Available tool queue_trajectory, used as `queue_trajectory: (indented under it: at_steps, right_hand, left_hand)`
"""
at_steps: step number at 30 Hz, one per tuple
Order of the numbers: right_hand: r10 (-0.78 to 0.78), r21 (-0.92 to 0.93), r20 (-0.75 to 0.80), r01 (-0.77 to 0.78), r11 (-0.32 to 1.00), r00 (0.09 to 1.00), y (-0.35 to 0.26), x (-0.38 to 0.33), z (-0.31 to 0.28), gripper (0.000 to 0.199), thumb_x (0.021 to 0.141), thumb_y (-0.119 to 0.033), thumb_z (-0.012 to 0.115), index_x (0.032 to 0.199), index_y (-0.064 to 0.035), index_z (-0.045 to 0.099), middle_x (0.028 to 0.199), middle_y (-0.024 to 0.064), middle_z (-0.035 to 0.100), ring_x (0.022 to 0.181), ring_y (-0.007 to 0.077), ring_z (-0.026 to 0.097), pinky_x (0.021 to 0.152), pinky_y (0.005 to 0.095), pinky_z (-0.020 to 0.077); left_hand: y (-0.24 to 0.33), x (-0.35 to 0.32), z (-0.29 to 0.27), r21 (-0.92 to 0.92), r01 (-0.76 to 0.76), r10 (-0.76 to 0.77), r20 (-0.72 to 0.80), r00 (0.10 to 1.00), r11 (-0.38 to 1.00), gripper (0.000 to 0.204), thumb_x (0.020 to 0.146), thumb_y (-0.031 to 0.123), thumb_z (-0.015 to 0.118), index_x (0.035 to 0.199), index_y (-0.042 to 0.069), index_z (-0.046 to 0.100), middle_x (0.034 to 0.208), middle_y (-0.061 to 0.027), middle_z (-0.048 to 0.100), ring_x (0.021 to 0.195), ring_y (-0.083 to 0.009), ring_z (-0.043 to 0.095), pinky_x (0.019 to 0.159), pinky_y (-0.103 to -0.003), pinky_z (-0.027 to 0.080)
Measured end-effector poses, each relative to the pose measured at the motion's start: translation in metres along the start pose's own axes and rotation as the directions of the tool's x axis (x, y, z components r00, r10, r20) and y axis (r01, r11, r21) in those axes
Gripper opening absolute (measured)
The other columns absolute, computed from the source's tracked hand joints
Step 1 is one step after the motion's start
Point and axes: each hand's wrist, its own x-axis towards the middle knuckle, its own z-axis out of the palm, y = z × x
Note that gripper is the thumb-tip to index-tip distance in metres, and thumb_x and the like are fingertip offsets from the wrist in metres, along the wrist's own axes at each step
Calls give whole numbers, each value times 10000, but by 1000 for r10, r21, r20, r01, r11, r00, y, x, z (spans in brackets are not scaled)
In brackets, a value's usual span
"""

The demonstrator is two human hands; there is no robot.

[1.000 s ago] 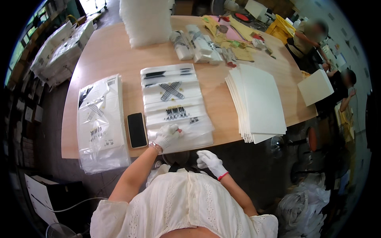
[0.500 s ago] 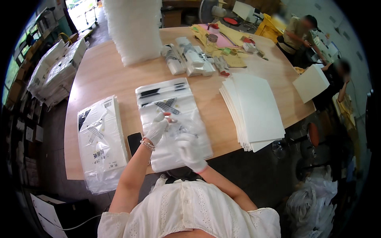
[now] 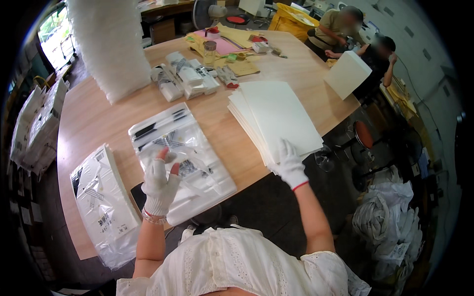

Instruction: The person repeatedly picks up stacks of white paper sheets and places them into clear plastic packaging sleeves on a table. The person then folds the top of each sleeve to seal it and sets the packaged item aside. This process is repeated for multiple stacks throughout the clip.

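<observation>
My right hand (image 3: 290,164), in a white glove with a red cuff, lies on the near corner of a fanned stack of white paper sheets (image 3: 279,113), fingers stretched over the top sheet. Over a pile of clear printed plastic bags (image 3: 210,170) my left hand (image 3: 160,185) is held with fingers apart; thumb and a fingertip poke bare out of its white glove. The top bag's film is rumpled beside those fingers, and whether they touch it I cannot tell. To the left lies a filled, printed bag of white paper (image 3: 101,197). A dark flat object (image 3: 138,195) shows partly behind my left hand.
Small wrapped packs (image 3: 185,74), a glass jar (image 3: 209,52) and yellow papers (image 3: 242,66) lie farther back. A tall white stack of plastic film (image 3: 111,49) stands far left. Two people (image 3: 333,29) work at the far right. White bundles (image 3: 390,212) and a stool (image 3: 363,134) stand right of the table.
My right hand has gone from the plastic bags to the near corner of the paper stack. My left hand stays by the bags, its fingers more spread. The whole view has shifted.
</observation>
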Motion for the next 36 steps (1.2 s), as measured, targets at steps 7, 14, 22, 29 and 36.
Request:
queue_trajectory:
  at_steps: [7,14,22,29,36]
  right_hand:
    - [59,525,0,-50,850,998,74,18,7,307,822,-257,597,1092,-114,574,890,98,640,782,305,618,685,381,503]
    - [-219,729,7,145,669,976,-48,-67,-72,152,788,-157,607,926,-94,621,806,106,587,713,276,598,643,356,494]
    - [425,850,452,-235,-471,784,-101,-107,-4,435,931,-390,473,1110,0,545,1005,115,602,877,186,585,807,332,477]
    - [327,914,-128,-17,406,936,-110,-100,3,333,837,-100,627,1112,52,517,981,137,611,822,242,600,756,347,477]
    - [-88,476,364,-104,873,927,-123,-86,-19,172,744,-161,605,894,-85,647,912,170,633,823,363,602,713,448,487]
  left_hand:
    - [67,-34,72,-605,545,-30,653,757,580,281,814,-9,523,1093,21,530,1021,-89,595,961,-198,586,832,-318,471]
    - [66,-50,121,-267,955,-197,951,240,-127,349,829,161,579,1159,53,554,1057,-66,593,924,-157,566,806,-284,463]
    - [79,-88,90,-334,75,120,528,841,940,574,703,134,608,1232,-17,445,1166,-168,475,1099,-324,462,921,-427,392]
    - [48,-47,26,233,-191,164,129,978,954,655,660,239,680,1222,-1,445,1290,-254,372,1242,-399,313,1020,-520,266]
    - [-47,-31,63,456,-267,20,477,879,849,364,833,229,545,1143,43,501,1013,-115,542,920,-261,537,884,-388,410]
